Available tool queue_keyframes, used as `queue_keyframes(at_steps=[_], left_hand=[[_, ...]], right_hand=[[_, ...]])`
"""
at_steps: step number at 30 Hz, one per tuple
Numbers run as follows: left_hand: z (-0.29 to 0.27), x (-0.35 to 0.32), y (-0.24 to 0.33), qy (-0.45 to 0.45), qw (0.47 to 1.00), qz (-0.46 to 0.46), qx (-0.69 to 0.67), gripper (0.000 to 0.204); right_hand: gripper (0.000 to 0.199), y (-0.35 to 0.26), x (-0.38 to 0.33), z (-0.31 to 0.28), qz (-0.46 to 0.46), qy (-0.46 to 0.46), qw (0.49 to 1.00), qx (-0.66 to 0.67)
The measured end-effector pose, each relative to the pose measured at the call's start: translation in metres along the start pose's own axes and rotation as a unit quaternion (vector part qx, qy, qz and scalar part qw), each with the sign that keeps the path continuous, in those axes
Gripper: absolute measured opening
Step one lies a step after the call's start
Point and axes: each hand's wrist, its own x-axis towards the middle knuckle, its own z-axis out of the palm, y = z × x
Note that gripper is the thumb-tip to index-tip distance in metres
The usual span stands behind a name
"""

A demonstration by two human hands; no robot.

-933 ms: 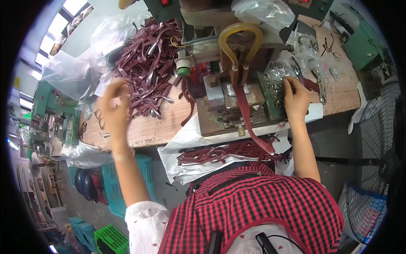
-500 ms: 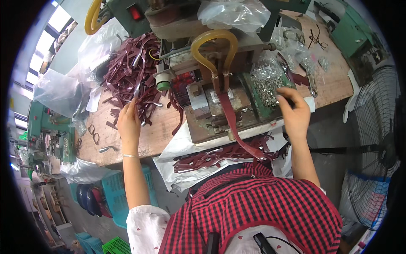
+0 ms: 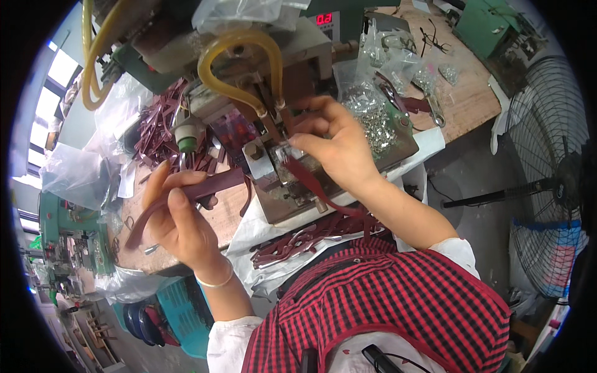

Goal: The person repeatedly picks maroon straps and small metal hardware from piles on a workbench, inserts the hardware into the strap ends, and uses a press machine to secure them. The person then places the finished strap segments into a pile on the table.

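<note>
My left hand point(image 3: 180, 224) is closed on a flat maroon strap point(image 3: 217, 186), pinched between thumb and fingers left of the press. One end points toward the machine; the other hangs beside the hand. My right hand point(image 3: 339, 146) reaches to the front of the press, its fingers curled close to the tooling below a looped yellow hose point(image 3: 239, 38). Anything between those fingertips is too small or hidden to make out. A second maroon strap point(image 3: 305, 177) runs from the press's work plate point(image 3: 260, 165) down toward my lap.
Maroon straps are heaped point(image 3: 158, 127) behind my left hand. More straps point(image 3: 305, 239) lie on white sheeting at my lap. Small metal fittings point(image 3: 376, 130) fill a bag right of the press. A black fan point(image 3: 547, 180) stands at the right, a teal crate point(image 3: 183, 317) below the table.
My left hand has picked up a strap from by the heap and turned over with it. My right hand has moved left from the metal fittings to the press. The view has shifted.
</note>
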Motion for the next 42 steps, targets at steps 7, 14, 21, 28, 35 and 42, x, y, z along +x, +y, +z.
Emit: queue_keyframes(at_steps=[7, 14, 21, 28, 35, 42], left_hand=[[0.017, 0.009, 0.001, -0.023, 0.982, 0.138, 0.127, 0.005], [0.058, -0.038, -0.030, -0.202, 0.854, 0.363, 0.313, 0.026], [0.059, -0.041, -0.039, -0.188, 0.860, 0.368, 0.300, 0.025], [0.059, -0.050, -0.031, -0.184, 0.899, 0.286, 0.275, 0.028], [-0.008, -0.104, -0.013, -0.171, 0.916, 0.129, 0.339, 0.025], [-0.135, 0.005, 0.011, 0.086, 0.870, 0.018, 0.486, 0.015]], right_hand=[[0.060, -0.035, -0.036, 0.009, -0.040, -0.054, 0.995, -0.075], [0.034, 0.003, -0.002, -0.074, -0.175, 0.095, 0.865, -0.461], [0.020, 0.038, -0.002, -0.145, -0.187, 0.219, 0.852, -0.437], [0.012, 0.054, 0.021, -0.144, -0.164, 0.187, 0.677, -0.693], [0.010, 0.059, -0.008, -0.109, -0.190, 0.172, 0.719, -0.646], [0.011, 0.049, 0.025, -0.136, -0.245, 0.173, 0.734, -0.609]])
